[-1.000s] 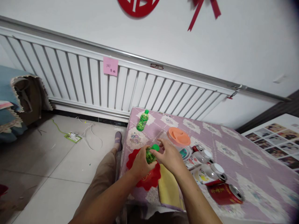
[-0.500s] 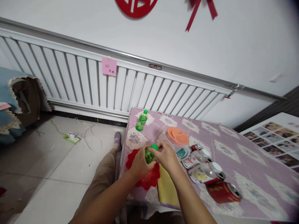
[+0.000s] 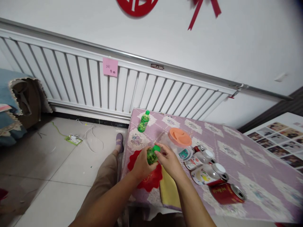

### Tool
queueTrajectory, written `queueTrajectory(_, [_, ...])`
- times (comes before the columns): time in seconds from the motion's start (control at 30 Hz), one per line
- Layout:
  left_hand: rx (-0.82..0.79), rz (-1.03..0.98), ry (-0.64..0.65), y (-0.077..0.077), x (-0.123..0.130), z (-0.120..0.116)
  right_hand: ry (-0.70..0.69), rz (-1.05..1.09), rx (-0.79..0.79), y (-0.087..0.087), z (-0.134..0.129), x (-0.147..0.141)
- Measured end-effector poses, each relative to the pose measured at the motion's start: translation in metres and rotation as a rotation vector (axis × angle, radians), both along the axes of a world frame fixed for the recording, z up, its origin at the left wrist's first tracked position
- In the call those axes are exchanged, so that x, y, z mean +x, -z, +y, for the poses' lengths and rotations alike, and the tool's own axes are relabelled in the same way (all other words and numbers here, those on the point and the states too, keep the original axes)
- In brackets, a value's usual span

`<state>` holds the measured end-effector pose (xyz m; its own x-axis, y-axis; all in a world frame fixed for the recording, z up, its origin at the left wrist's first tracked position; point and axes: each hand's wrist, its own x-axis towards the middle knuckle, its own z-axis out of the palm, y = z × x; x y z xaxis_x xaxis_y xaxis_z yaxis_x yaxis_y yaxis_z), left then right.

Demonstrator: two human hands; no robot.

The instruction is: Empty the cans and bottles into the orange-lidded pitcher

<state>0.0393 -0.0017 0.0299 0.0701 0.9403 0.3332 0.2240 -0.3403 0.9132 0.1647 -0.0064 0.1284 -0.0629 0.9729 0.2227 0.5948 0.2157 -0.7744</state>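
Note:
My left hand [image 3: 142,166] is wrapped round the body of a green bottle [image 3: 151,156] above a red scalloped mat [image 3: 149,183]. The fingers of my right hand [image 3: 168,159] are closed at that bottle's green cap [image 3: 156,148], which sits on its neck. A second green bottle [image 3: 143,121] stands upright near the table's far left corner. Right of my hands is a clear container with an orange divided top [image 3: 180,137]. A folded yellow cloth [image 3: 169,190] lies beneath my right forearm.
Right of my right forearm lie clear bottles with white caps [image 3: 208,174] and a red can [image 3: 227,194] on the patterned tablecloth [image 3: 222,151]. Behind the table runs a white radiator [image 3: 139,91]. A power strip [image 3: 73,139] with cables is on the floor.
My right fingers have shifted slightly around the cap, with the thumb now lower against its side. My left hand keeps its hold on the bottle.

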Motion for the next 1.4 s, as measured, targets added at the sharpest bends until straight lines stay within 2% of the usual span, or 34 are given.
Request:
queueTrajectory(0.13, [0.007, 0.003, 0.000, -0.001, 0.000, -0.001, 0.130, 0.018, -0.027, 0.007, 0.006, -0.004])
queueTrajectory(0.2, [0.012, -0.001, -0.001, -0.001, 0.001, 0.000, 0.147, 0.059, -0.036, 0.010, 0.007, -0.007])
queueTrajectory(0.33, [0.014, 0.001, -0.005, 0.002, 0.001, 0.001, 0.050, 0.201, -0.089, 0.013, 0.003, -0.007])
queueTrajectory(0.47, [0.006, -0.005, -0.003, 0.003, 0.001, 0.001, -0.019, 0.218, -0.093, 0.016, -0.004, 0.000])
queueTrajectory(0.67, [-0.007, -0.018, -0.008, 0.000, 0.000, 0.000, 0.189, 0.268, 0.040, 0.023, -0.005, 0.011])
queueTrajectory(0.87, [0.010, 0.014, -0.003, -0.001, -0.001, 0.000, 0.051, 0.342, -0.035, 0.029, -0.004, 0.008])
queueTrajectory(1.03, [0.014, 0.018, -0.003, -0.001, -0.001, -0.001, 0.177, 0.434, 0.002, 0.032, 0.000, 0.009])
queueTrajectory(1.23, [0.026, 0.018, -0.006, 0.003, 0.000, 0.001, 0.002, 0.440, -0.112, 0.024, 0.001, 0.001])
queueTrajectory(1.3, [0.043, 0.015, 0.007, 0.005, 0.001, 0.002, 0.001, 0.419, -0.121, 0.024, 0.001, -0.003])
queueTrajectory(1.4, [0.042, 0.004, 0.012, 0.006, 0.001, 0.002, 0.068, 0.389, -0.032, 0.029, 0.003, -0.007])
